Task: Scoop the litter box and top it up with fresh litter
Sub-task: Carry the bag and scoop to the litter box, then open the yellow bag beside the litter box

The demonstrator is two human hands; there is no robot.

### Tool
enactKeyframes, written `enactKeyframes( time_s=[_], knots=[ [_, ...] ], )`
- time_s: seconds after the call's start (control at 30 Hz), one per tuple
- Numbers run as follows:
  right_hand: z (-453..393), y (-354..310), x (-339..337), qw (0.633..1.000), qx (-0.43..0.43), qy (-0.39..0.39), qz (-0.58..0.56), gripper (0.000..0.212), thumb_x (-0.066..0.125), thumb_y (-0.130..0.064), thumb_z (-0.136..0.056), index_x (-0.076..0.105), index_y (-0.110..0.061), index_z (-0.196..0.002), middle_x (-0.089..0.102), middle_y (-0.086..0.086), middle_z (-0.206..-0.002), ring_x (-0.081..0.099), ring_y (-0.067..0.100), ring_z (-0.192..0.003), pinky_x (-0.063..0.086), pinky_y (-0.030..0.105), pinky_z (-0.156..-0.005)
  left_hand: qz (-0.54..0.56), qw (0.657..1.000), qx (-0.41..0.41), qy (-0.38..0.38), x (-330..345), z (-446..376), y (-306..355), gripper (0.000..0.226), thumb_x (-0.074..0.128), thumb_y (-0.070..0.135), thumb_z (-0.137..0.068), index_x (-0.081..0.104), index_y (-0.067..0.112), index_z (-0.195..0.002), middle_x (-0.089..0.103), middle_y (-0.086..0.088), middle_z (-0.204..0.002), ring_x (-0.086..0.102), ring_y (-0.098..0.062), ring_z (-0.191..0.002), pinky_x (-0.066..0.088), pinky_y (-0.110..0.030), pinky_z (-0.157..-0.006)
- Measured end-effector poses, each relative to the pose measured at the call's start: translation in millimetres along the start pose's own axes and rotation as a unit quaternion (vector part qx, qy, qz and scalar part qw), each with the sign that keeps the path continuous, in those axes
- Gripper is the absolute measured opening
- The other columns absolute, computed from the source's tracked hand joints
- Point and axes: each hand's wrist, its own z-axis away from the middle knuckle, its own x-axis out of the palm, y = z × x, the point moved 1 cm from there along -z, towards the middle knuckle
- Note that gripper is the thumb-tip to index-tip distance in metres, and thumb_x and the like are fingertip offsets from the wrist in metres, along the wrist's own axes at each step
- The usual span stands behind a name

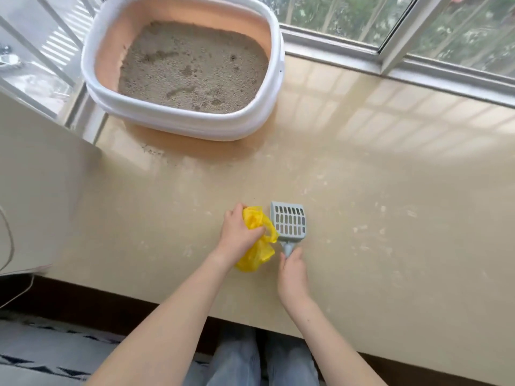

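A crumpled yellow plastic bag [257, 240] is gripped in the left hand [239, 232], fingers curled round its upper part, the rest of the bag hanging out below and to the right of the fist, down onto the beige stone sill [390, 218]; the handle of a grey slotted litter scoop [288, 222] is held in the right hand [293, 271], fingers wrapped round the handle end, so both hands are clamped on something; the scoop is seen lying flat on the sill, slotted head pointed away from the person, just beside the bag and touching or nearly touching it, contact cannot be told; the two hands are close together near the sill's front edge; the litter box [178, 118] is placed well apart from them, at the far left of the sill, in the corner by the window [362, 20]; white outer rim, peach inner wall; it is filled with grey-brown litter [192, 71], surface uneven, several darker clumps seen scattered in it; some loose grains [152, 150] are seen spilled on the sill just in front of the box; pale scuff marks are noted across the right part of the sill; window frames are reflected in the glossy surface; a thin cable [9, 246] is seen at the left edge; legs in light blue jeans [262, 363] are visible below the sill edge, between the forearms; a patterned rug [55, 352] is seen at lower left.
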Motion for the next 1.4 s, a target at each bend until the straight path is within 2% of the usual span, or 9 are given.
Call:
enactKeyframes(
  time_s=[0.2,0.5,0.73,0.9,1.0,1.13,1.23,1.33,1.4],
  knots=[
    [-7,11,23,0.998,-0.007,0.035,0.059,0.024,0.04,-0.026,-0.102,0.042,-0.003,-0.108,0.064,0.022,-0.101,0.064,0.037,-0.09,0.042,0.036,-0.066,-0.025,0.999,-0.008,0.03,3,-2,-16,0.064,0.078,0.031,-0.068,0.044,0.019,-0.12,0.058,-0.003,-0.111,0.055,-0.024,-0.101,0.038,-0.027,-0.075],
    [-19,7,15,0.964,-0.084,0.043,0.25,0.035,0.033,-0.036,-0.102,0.054,-0.008,-0.105,0.066,0.015,-0.105,0.062,0.034,-0.095,0.045,0.037,-0.073,-0.121,0.991,0.022,0.054,9,-5,-15,0.069,0.072,0.046,-0.068,0.045,0.024,-0.128,0.046,-0.006,-0.12,0.042,-0.028,-0.118,0.034,-0.037,-0.101],
    [-33,-17,-31,0.982,-0.065,0.103,0.143,0.032,0.033,-0.026,-0.101,0.055,-0.005,-0.091,0.065,0.02,-0.093,0.06,0.037,-0.086,0.032,0.036,-0.063,-0.135,0.982,0.072,0.11,-14,-8,11,0.076,0.071,0.056,-0.068,0.044,0.032,-0.135,0.047,-0.003,-0.122,0.041,-0.025,-0.118,0.033,-0.039,-0.103],
    [-67,-82,-71,0.976,-0.177,0.124,0.011,0.021,0.04,-0.02,-0.098,0.051,-0.008,-0.085,0.058,0.012,-0.079,0.053,0.032,-0.076,0.036,0.037,-0.064,-0.098,0.963,0.191,0.166,-58,-28,49,0.069,0.073,0.048,-0.067,0.054,0.023,-0.128,0.051,-0.004,-0.114,0.047,-0.026,-0.109,0.042,-0.04,-0.096],
    [-91,-138,-82,0.946,-0.292,0.141,-0.005,0.013,0.046,-0.01,-0.094,0.058,-0.007,-0.099,0.059,0.006,-0.088,0.054,0.024,-0.082,0.043,0.036,-0.072,-0.112,0.927,0.28,0.223,-96,-56,76,0.065,0.064,0.05,-0.064,0.059,0.017,-0.12,0.056,-0.006,-0.109,0.054,-0.029,-0.101,0.047,-0.04,-0.088],
    [-123,-216,-85,0.857,-0.49,0.145,0.07,0.043,0.055,0.005,-0.077,0.059,-0.005,-0.119,0.059,0.012,-0.113,0.053,0.028,-0.106,0.039,0.032,-0.093,-0.185,0.887,0.339,0.252,-146,-109,90,0.067,0.059,0.054,-0.064,0.06,0.012,-0.116,0.059,-0.01,-0.106,0.056,-0.032,-0.1,0.045,-0.04,-0.086],
    [-148,-268,-74,0.769,-0.597,0.088,0.212,0.049,0.068,-0.018,-0.074,0.061,-0.01,-0.121,0.059,0.01,-0.117,0.052,0.029,-0.114,0.034,0.036,-0.102,-0.279,0.876,0.319,0.232,-167,-145,85,0.073,0.047,0.067,-0.058,0.066,0.012,-0.102,0.062,-0.008,-0.095,0.059,-0.032,-0.092,0.046,-0.04,-0.079],
    [-164,-295,-63,0.731,-0.544,0.03,0.411,0.043,0.06,-0.054,-0.082,0.063,-0.023,-0.111,0.063,0.001,-0.112,0.054,0.024,-0.114,0.03,0.039,-0.105,-0.402,0.866,0.258,0.148,-178,-165,82,0.058,0.048,0.073,-0.064,0.06,0.019,-0.082,0.064,-0.005,-0.09,0.059,-0.03,-0.093,0.037,-0.034,-0.073],
    [-171,-298,-62,0.719,-0.49,0.011,0.494,0.045,0.048,-0.067,-0.085,0.063,-0.026,-0.095,0.065,-0.002,-0.094,0.06,0.022,-0.1,0.039,0.035,-0.086,-0.448,0.849,0.254,0.121,-182,-172,80,0.049,0.057,0.07,-0.073,0.049,0.022,-0.074,0.065,-0.003,-0.086,0.061,-0.028,-0.09,0.033,-0.031,-0.066]
  ],
)
